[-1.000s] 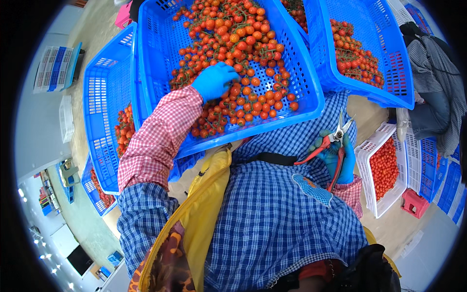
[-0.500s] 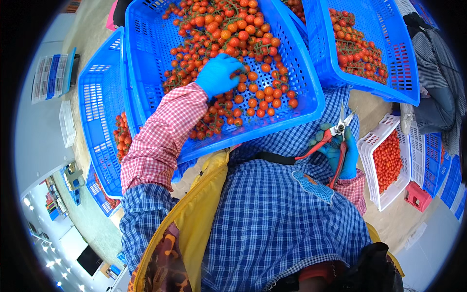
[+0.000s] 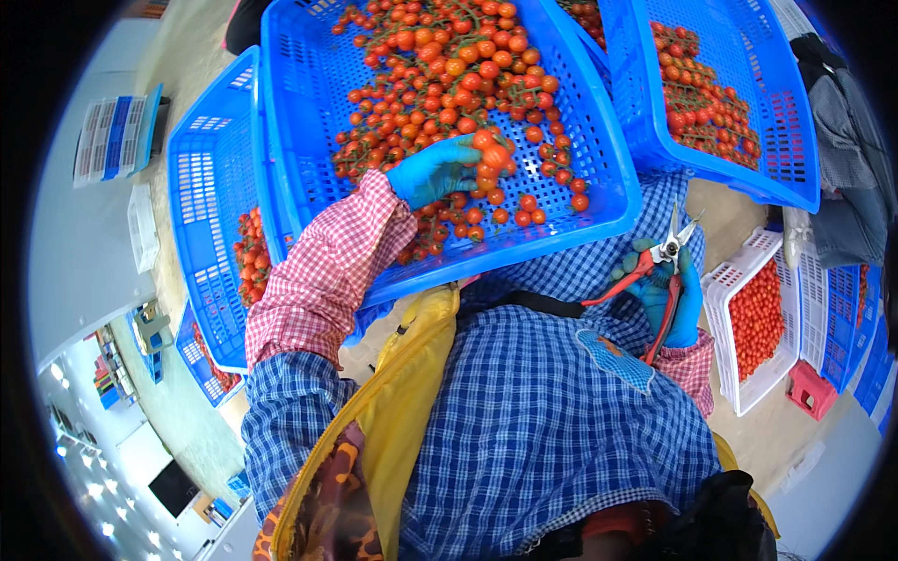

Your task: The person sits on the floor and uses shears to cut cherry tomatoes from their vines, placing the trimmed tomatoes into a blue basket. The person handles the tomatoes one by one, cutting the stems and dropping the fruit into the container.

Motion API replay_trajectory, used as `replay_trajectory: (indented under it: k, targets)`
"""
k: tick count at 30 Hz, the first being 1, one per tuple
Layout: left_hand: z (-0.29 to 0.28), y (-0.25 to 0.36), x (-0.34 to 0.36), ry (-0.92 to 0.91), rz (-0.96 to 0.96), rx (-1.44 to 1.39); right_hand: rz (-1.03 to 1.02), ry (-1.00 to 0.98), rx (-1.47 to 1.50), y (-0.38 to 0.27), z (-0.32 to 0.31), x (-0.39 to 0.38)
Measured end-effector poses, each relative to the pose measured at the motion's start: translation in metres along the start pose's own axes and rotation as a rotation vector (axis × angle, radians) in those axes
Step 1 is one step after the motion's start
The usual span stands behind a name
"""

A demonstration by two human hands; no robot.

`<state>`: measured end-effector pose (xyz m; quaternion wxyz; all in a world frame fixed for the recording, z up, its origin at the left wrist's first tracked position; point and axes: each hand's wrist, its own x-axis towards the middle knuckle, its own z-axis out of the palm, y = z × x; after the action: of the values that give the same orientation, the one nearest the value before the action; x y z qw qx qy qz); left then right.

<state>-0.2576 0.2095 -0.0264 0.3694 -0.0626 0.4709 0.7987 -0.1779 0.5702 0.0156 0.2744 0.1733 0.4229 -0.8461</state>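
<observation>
Tomatoes [image 3: 495,162] now higher, left hand [image 3: 432,172] perhaps part-hidden

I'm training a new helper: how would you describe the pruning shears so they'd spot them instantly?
Start at the big blue crate holding tomatoes, top centre. Just beyond its lower right corner, the person's right grip, gloved in blue, holds the shears. Against the blue checked garment, only they pair red handles with silvery open blades.

Produce-packing room: blue crates [image 3: 524,248], heaped cherry tomatoes [image 3: 456,67].
</observation>
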Motion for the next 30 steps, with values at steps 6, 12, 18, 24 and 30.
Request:
replay_trajectory:
  k: [6,12,18,24,30]
  targets:
    - [-0.005,0.008,-0.036,-0.157,0.103,-0.373,0.013,-0.037,-0.023,0.004,0.007,-0.003]
    - [0.011,0.005,-0.055,-0.1,0.247,-0.44,-0.006,-0.083,-0.009,0.003,0.016,-0.009]
    - [0.026,0.001,-0.064,-0.036,0.391,-0.259,-0.016,-0.111,-0.075,0.006,0.029,-0.013]
    - [0.03,-0.004,-0.064,0.021,0.35,-0.34,0.023,-0.208,-0.09,0.013,0.049,-0.017]
    - [0.035,0.001,-0.063,-0.163,0.451,-0.443,0.264,-0.435,-0.224,0.018,0.072,-0.02]
